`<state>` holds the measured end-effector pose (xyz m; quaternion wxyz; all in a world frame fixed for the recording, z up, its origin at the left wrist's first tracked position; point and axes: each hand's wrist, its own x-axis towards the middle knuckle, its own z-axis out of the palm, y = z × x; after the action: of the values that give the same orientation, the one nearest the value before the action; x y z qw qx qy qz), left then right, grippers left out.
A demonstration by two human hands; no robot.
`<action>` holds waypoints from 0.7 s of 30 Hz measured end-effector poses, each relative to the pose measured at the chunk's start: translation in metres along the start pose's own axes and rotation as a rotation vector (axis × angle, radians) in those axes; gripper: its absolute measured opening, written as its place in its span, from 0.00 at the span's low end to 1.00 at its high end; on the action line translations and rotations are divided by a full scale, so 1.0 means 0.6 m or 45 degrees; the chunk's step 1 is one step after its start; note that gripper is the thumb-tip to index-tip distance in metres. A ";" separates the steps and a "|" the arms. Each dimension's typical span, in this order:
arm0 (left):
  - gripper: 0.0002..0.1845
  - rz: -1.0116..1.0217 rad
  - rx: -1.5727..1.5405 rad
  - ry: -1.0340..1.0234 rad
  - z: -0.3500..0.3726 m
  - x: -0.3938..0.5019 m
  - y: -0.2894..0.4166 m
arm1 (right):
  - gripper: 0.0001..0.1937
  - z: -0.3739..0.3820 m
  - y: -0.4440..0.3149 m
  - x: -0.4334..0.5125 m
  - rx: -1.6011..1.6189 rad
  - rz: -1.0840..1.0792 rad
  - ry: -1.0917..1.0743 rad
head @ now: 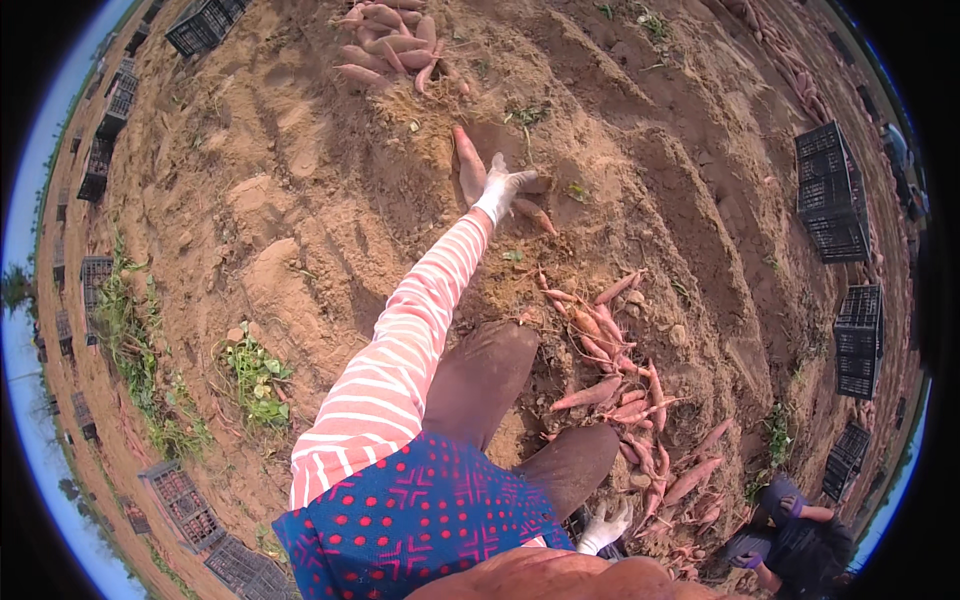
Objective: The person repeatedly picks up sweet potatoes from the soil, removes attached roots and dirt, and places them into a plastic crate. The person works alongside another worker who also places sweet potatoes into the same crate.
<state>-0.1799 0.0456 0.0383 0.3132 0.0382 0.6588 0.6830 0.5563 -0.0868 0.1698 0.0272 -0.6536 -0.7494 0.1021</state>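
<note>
My left hand [507,185], in a white glove with soiled fingertips, reaches down to the loose soil with its fingers apart. One long sweet potato [470,166] lies along its left side. Another sweet potato [535,216] sits just below the hand, partly covered by it. Down by my hip, my right hand [604,529], also gloved in white, has its fingers spread and nothing visible in them. Beside that hand a small part of a black plastic crate [577,523] shows; my body hides the rest. Several sweet potatoes [600,330] with roots lie right of my knees.
A heap of sweet potatoes [394,41] lies ahead. Black crates [831,191] stand along the right, and filled crates [181,504] at lower left. Cut green vines [255,379] lie to the left. Another person [791,536] with gloved hands crouches at lower right. Furrows ridge the soil.
</note>
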 end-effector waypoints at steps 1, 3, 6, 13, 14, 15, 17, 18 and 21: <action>0.64 0.024 0.081 0.097 0.013 0.040 -0.006 | 0.25 0.007 -0.006 0.003 0.006 0.014 -0.048; 0.67 -0.009 0.052 0.304 0.020 0.093 -0.007 | 0.22 0.001 -0.052 0.033 0.138 0.092 -0.198; 0.69 0.043 0.278 0.600 0.042 0.165 -0.020 | 0.19 0.015 -0.074 0.076 0.195 0.059 -0.297; 0.71 0.314 -0.406 -0.001 0.138 0.221 -0.061 | 0.16 0.129 -0.225 0.294 0.354 -0.263 -0.245; 0.69 0.194 -0.070 0.050 0.164 0.234 -0.057 | 0.16 0.148 -0.288 0.361 0.372 -0.429 -0.290; 0.67 0.052 0.241 0.058 0.206 0.244 -0.051 | 0.17 0.166 -0.344 0.414 0.377 -0.535 -0.300; 0.54 0.311 0.259 -0.502 0.277 0.200 0.010 | 0.20 0.209 -0.459 0.510 0.420 -0.785 -0.097; 0.46 0.318 0.578 -0.568 0.276 0.186 0.065 | 0.21 0.239 -0.510 0.563 0.450 -0.862 -0.057; 0.22 0.528 1.082 -0.209 0.210 0.200 0.140 | 0.25 0.316 -0.662 0.705 0.425 -0.991 0.076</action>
<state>-0.2491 0.2189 0.0892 0.1780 0.3473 0.8312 0.3960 0.0756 0.2583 0.0199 0.1907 -0.3112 -0.9124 0.1852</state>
